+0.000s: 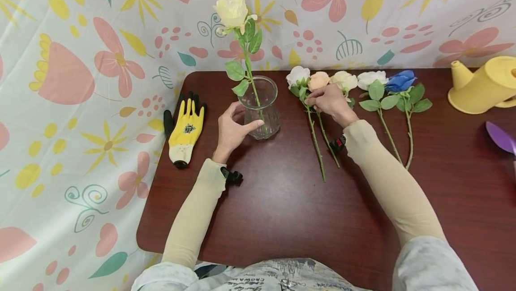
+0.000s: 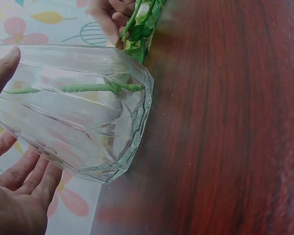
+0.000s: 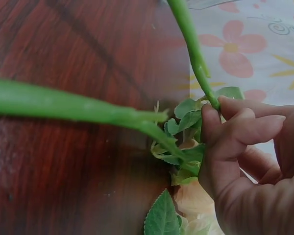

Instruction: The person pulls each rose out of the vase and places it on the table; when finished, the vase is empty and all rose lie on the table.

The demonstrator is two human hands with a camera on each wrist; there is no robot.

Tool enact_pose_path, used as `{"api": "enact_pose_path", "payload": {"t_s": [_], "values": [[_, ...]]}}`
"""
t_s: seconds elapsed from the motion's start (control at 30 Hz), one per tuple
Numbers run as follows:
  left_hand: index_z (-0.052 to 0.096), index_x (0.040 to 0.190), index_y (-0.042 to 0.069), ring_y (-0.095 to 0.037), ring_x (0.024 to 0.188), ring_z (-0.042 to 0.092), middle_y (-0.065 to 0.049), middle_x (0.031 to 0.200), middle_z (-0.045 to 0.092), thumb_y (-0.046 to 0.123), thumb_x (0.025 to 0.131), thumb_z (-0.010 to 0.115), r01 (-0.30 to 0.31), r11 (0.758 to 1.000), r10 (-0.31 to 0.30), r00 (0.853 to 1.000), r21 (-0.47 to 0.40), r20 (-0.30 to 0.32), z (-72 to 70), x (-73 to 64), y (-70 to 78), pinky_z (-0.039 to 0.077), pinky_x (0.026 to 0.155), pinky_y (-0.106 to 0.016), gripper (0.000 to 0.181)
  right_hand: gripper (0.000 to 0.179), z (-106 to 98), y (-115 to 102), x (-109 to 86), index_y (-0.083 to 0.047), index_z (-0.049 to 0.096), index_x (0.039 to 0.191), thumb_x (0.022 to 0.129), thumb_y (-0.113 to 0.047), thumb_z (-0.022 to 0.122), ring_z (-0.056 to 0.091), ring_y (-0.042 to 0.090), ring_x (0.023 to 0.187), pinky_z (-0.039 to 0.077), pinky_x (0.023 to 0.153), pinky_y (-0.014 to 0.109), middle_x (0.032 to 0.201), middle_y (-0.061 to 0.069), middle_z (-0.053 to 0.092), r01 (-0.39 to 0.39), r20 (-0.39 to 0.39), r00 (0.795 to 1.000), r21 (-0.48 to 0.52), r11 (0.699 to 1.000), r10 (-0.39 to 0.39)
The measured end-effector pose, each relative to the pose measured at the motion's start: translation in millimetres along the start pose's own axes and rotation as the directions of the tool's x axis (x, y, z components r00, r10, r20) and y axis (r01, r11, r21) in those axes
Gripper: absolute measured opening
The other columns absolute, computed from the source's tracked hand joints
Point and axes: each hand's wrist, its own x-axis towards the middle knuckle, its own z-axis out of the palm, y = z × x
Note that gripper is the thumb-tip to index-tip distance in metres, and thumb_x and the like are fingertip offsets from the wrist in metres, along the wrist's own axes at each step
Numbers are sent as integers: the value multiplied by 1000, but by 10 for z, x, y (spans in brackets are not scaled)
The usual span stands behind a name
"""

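On the left side of the table stands a clear glass vase [image 1: 271, 118], with a cream rose [image 1: 231, 11] upright in it. The rose's stem [image 2: 83, 88] shows through the glass in the left wrist view. My left hand [image 1: 235, 130] holds the vase, thumb on the near side and fingers around the other. To the right, my right hand [image 1: 331, 103] pinches the green stem [image 3: 198, 63] of a white rose [image 1: 298, 76] between thumb and index finger. Beside it lie a peach rose [image 1: 318, 80] and another cream rose [image 1: 344, 79], partly hidden behind that hand.
Farther right lie a white flower [image 1: 371, 79] and a blue rose [image 1: 401, 80], leaves attached. A yellow watering can [image 1: 477, 87] and a purple scoop-like tool [image 1: 500, 136] are at the right. A yellow and black glove [image 1: 186, 127] lies left of the vase. Patterned cloth [image 1: 282, 22] hangs behind the table.
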Motion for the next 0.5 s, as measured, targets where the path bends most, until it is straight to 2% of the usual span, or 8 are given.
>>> {"api": "enact_pose_path", "payload": {"t_s": [0.37, 0.5], "values": [[71, 139, 11, -30, 127, 72, -14, 133, 75, 18, 80, 99, -1, 1000, 1, 1000, 6, 0, 0, 3, -7, 60, 115, -43, 65, 20, -3, 19, -16, 2, 84, 113, 99, -11, 77, 59, 6, 58, 47, 55, 21, 73, -7, 73, 8, -24, 1000, -64, 998, -10], [71, 139, 11, -30, 127, 72, -14, 133, 75, 19, 80, 99, -3, 1000, 4, 1000, 10, -1, -2, 3, 0, 60, 114, -43, 65, 19, -4, 12, -20, 2, 84, 111, 98, -11, 79, 61, 6, 59, 48, 54, 20, 75, -7, 73, 13, -31, 999, -64, 998, -15]]}}
